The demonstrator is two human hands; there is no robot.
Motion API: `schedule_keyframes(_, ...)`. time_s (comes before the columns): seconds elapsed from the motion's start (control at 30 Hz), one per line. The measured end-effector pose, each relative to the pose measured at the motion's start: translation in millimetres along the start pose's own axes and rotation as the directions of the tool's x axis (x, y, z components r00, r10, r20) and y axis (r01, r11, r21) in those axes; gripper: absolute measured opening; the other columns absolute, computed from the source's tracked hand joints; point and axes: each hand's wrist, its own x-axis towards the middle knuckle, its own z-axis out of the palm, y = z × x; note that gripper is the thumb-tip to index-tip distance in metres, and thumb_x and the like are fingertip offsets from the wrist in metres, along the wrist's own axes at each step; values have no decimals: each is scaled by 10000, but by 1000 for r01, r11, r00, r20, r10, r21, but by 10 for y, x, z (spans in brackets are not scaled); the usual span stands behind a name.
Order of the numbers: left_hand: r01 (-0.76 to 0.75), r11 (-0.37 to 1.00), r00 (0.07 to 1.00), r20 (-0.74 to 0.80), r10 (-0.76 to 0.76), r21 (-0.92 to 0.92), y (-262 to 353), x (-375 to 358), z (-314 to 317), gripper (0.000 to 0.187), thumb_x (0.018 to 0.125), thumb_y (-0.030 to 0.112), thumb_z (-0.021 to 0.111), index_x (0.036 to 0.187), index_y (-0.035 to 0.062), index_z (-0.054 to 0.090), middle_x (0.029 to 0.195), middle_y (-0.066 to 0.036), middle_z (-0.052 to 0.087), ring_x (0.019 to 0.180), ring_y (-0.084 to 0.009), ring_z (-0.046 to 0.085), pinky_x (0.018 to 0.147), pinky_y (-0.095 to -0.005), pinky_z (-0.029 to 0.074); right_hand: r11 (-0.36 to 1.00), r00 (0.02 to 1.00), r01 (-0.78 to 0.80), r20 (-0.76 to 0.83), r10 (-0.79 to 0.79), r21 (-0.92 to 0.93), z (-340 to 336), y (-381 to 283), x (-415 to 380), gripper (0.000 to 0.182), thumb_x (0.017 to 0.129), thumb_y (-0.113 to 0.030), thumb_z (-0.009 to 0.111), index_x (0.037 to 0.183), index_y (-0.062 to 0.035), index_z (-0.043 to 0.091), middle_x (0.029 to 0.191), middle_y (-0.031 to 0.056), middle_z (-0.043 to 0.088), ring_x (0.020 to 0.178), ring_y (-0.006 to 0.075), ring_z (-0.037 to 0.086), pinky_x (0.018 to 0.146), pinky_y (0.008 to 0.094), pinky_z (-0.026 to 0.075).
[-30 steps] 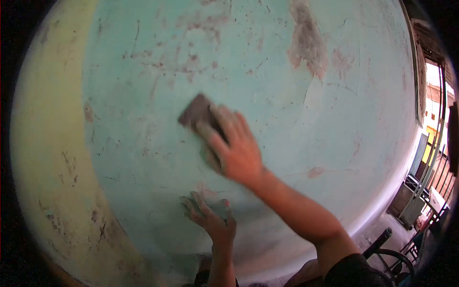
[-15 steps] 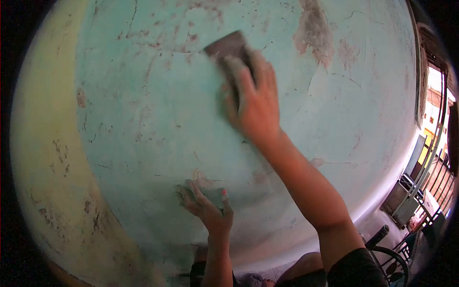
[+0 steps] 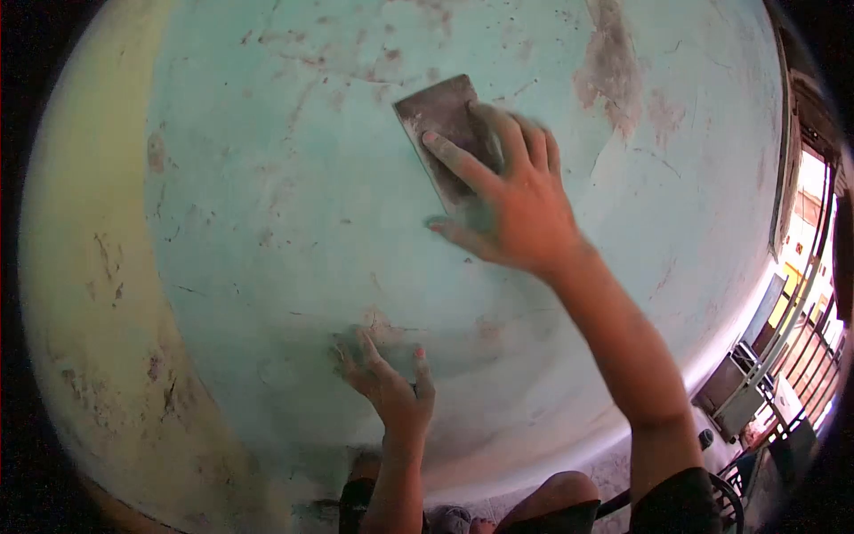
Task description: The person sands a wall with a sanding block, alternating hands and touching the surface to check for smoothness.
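Note:
A dark, dusty rectangle of sandpaper lies flat against the pale green wall, tilted a little. My right hand holds it to the wall, one finger laid across its face and others at its right edge, while the thumb sticks out below. Lower down, my left hand is at the wall with spread, dust-covered fingers and nothing in them. Close to its fingertips is a small chipped, brownish patch.
A yellow band runs down the wall's left side. Bare grey plaster shows at upper right, with cracks and stains around. Metal bars stand at far right, near a grey box-like object. My knee shows below.
My right hand has shifted right and slightly down along the wall, its fingers spread wider, exposing more of the sandpaper. My left hand stays nearly in place. The view has shifted slightly.

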Motion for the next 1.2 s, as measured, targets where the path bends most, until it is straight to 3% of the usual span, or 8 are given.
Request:
schedule_keyframes(0.23, -17, 999, 1000, -8, 17, 28, -47, 14, 16, 808, 942, 402, 560, 1503, -26, 168, 1536, -305, 148, 1428, -508, 69, 1119, -630, 113, 878, 871, 477, 108, -479, 43, -171, 464, 414, 902, 585, -413, 865, 1383, -243, 480, 1518, 24, 358, 1408, 336, 291, 1153, 570, 232)
schedule_keyframes(0.47, -39, 997, 999, -36, 41, 66, -78, 0, 38, 816, 950, 435, 540, 1507, -17, 151, 1531, -303, 159, 1430, -501, 67, 1110, -639, 114, 890, 892, 452, 34, -450, -70, -73, 484, 503, 931, 579, -479, 846, 1381, -215, 454, 1554, 61, 303, 1423, 353, 265, 1168, 571, 209)
schedule_keyframes(0.67, -57, 995, 998, 4, 57, 80, -134, -14, 40, 827, 940, 416, 569, 1508, -16, 150, 1527, -322, 130, 1428, -502, 63, 1113, -635, 100, 811, 805, 585, 112, -583, 14, -159, 652, 667, 909, 572, -466, 845, 1353, -204, 462, 1556, 86, 292, 1434, 363, 245, 1175, 573, 191)
schedule_keyframes(0.93, -27, 996, 999, -14, 29, 89, -109, -4, 53, 851, 934, 421, 573, 1523, 13, 113, 1519, -320, 110, 1431, -499, 58, 1105, -669, 95, 737, 731, 675, 102, -675, 37, -47, 575, 430, 714, 645, -502, 801, 1261, -259, 536, 1493, 217, 308, 1393, 447, 274, 1139, 555, 284)
schedule_keyframes(1.0, -50, 996, 998, -25, 52, 69, -105, -8, 46, 846, 939, 434, 562, 1522, 15, 114, 1523, -318, 101, 1431, -497, 55, 1106, -666, 95, 753, 753, 657, 29, -658, 45, 1, 675, 495, 717, 673, -507, 779, 1291, -253, 519, 1500, 230, 284, 1393, 462, 265, 1139, 560, 280)
schedule_keyframes(1.07, -31, 998, 999, -27, 33, 63, -80, -15, 43, 830, 939, 449, 560, 1513, 13, 148, 1521, -326, 103, 1423, -504, 76, 1107, -650, 117, 958, 931, 283, -227, -285, -43, 24, 691, 510, 732, 690, -516, 760, 1321, -252, 499, 1488, 253, 291, 1395, 475, 256, 1142, 568, 269)
schedule_keyframes(1.13, -21, 998, 999, -39, 23, 55, -82, -13, 49, 816, 939, 463, 558, 1504, 10, 182, 1519, -335, 106, 1416, -511, 98, 1109, -633, 139, 959, 927, 273, -246, -283, -74, 76, 667, 455, 759, 694, -533, 751, 1344, -249, 481, 1489, 274, 284, 1391, 483, 259, 1139, 578, 266)
schedule_keyframes(1.2, -22, 998, 999, -37, 24, 52, -122, -23, 67, 825, 942, 470, 549, 1511, 12, 167, 1520, -329, 106, 1415, -515, 96, 1109, -637, 134, 838, 839, 537, -40, -542, -92, 109, 558, 343, 752, 696, -529, 754, 1337, -239, 487, 1488, 278, 291, 1380, 481, 281, 1133, 583, 270)
